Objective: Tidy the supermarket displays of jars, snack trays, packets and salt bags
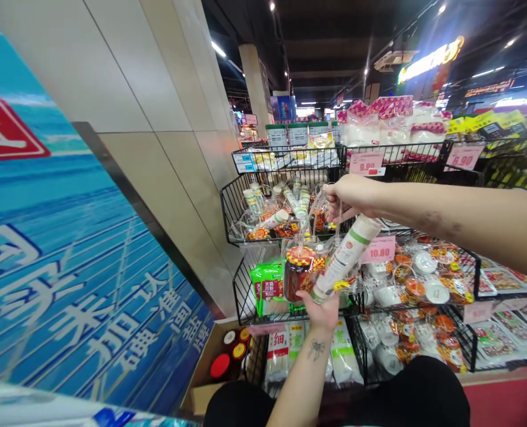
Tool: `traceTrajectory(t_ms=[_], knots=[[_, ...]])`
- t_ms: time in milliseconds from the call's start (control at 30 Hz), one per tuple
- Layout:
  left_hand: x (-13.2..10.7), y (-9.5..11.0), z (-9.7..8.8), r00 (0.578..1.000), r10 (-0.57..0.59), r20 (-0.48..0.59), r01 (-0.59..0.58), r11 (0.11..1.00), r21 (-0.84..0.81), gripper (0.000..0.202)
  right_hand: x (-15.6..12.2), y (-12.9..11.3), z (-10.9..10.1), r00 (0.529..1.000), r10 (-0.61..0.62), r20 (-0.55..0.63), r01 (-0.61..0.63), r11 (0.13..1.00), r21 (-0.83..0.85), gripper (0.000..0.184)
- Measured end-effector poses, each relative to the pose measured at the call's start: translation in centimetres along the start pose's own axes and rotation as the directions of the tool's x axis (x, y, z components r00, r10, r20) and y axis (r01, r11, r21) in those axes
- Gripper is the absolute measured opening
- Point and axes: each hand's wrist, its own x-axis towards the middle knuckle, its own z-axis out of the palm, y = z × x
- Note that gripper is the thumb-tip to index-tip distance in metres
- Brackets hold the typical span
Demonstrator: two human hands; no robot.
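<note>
My right hand (350, 198) reaches in from the right, its fingers closed around the handle of a clear plastic carry bag (307, 231). Inside the bag is a jar (295, 276) of dark red-brown contents with a red and yellow checked lid label. Tilted beside the jar is a white paper-wrapped roll (348, 255) with green bands, probably dried noodles. From below, my left hand (322, 308) holds the bottom of the bag, thumb toward the jar and fingers partly hidden. Similar bagged sets (267, 222) lie in the wire basket behind.
Black wire baskets (234, 279) hold green packets (267, 284), noodle packs (276, 356) and bagged cups (392, 332). Pink price tags (379, 249) hang along the rack. A tiled pillar (165, 148) and blue poster (89, 249) stand left. A cardboard box (205, 356) of lidded jars sits low.
</note>
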Motion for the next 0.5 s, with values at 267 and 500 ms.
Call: traceTrajectory(t_ms=[267, 500], knots=[[0.1, 4.0, -0.2, 0.975, 0.054, -0.214, -0.081, 0.989, -0.122, 0.086, -0.3, 4.8, -1.4, 0.990, 0.139, 0.022, -0.140, 0.989, 0.054, 0.046], [-0.1, 5.0, -1.1, 0.960, -0.186, -0.209, 0.126, 0.954, -0.270, 0.081, -2.6, 7.3, -2.3, 0.944, -0.201, 0.261, 0.155, 0.970, 0.186, 0.045]])
